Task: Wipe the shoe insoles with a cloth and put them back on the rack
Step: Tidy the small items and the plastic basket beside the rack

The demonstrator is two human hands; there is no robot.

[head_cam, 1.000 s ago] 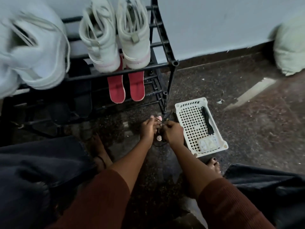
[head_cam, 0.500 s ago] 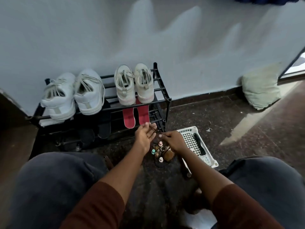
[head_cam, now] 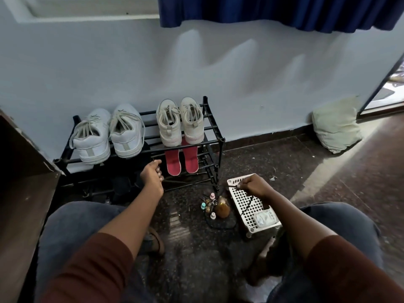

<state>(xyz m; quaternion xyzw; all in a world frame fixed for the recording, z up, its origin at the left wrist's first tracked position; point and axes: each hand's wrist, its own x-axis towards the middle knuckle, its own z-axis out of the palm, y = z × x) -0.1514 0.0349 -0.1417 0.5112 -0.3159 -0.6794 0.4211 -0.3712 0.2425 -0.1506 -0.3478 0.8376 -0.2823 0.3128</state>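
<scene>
Daylight from the doorway (head_cam: 393, 88) at right lays a pale glare streak across the dark floor (head_cam: 328, 171), while the left edge sits in deep shadow. Soft scalloped shadows mark the wall (head_cam: 218, 73); the wide lens bends the edges, and the near sleeves (head_cam: 87, 270) look soft.

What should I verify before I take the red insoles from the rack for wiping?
1. Red insoles reachable on the lower shelf of the rack: ok.
2. Right hand free: not ok, it pinches a thin dark cord.
3. Left hand free: cannot tell, fingers curled.
4. Cloth ready: cannot tell, none plainly visible.
5. Small bottles out of the reach path, beside the white basket: ok.
</scene>
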